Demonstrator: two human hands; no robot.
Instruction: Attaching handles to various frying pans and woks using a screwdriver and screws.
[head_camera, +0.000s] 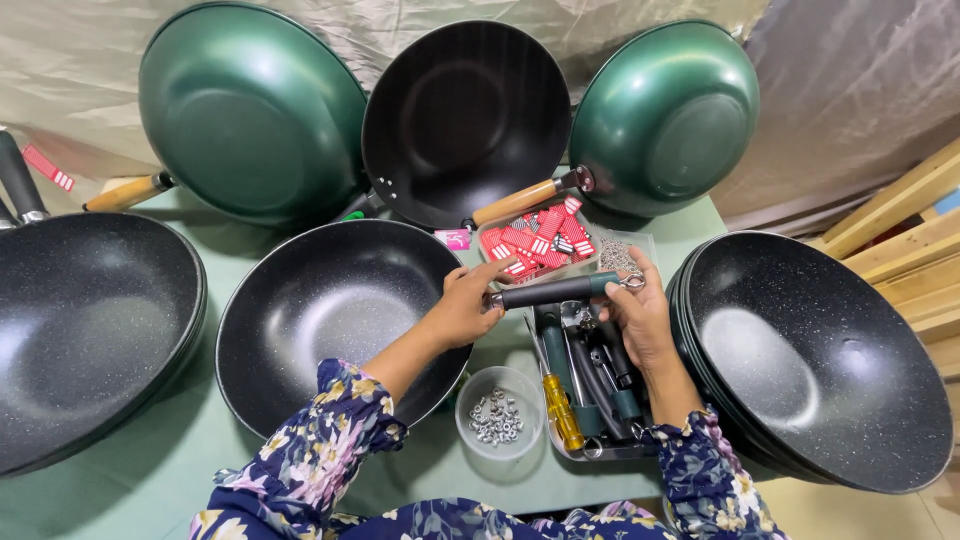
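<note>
The black-and-green pan handle (556, 290), gripped at its ends by the closed left hand (462, 308) and right hand (634, 312) above the tray of spare handles (590, 385), is best kept level, amid three tilted woks, three flat ones, one bowl of nuts (497, 413).

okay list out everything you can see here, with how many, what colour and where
woks: six or more, black inside, green outside; three leaning at back, others lying on table
table: one, pale green
pan handle: one, dark green, held in both hands
tray of handles: one, below hands
screwdriver: one, yellow grip, in tray
bowl of nuts: one, clear, front centre
box of red tags: one, clear, behind hands
wooden slats: several, right
left hand: one, on handle
right hand: one, at handle's ring end
</note>
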